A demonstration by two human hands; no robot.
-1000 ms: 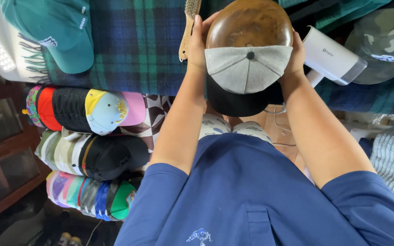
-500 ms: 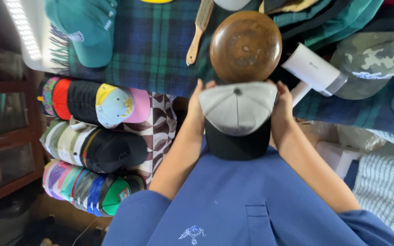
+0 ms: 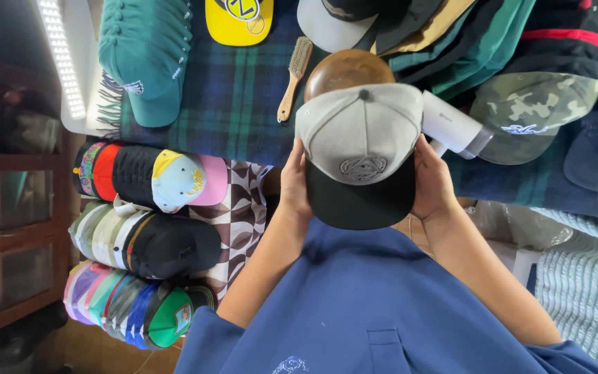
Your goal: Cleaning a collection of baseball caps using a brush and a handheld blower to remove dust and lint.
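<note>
We have the grey cap (image 3: 359, 131) up in front of us, black brim (image 3: 361, 201) pointing toward our chest, and both hands are clamped on it: the left hand (image 3: 295, 183) pressed against one side of the brim, the right hand (image 3: 433, 181) against the other, fingers curled round the edges. The cap sits just over the round wooden block (image 3: 344, 68) on the table, covering most of it. Beside the block lies a small wooden brush (image 3: 294, 77), and a white handheld steamer (image 3: 451, 128) pokes out from behind the cap (we think it's a steamer; only part of it shows). To handle this well, we judge an even grip on both sides matters, keeping the crown level and the front panel uncrushed. Left of us, rows of stacked caps (image 3: 148, 181) hang at the table's edge, over a plaid blanket (image 3: 233, 97).
</note>
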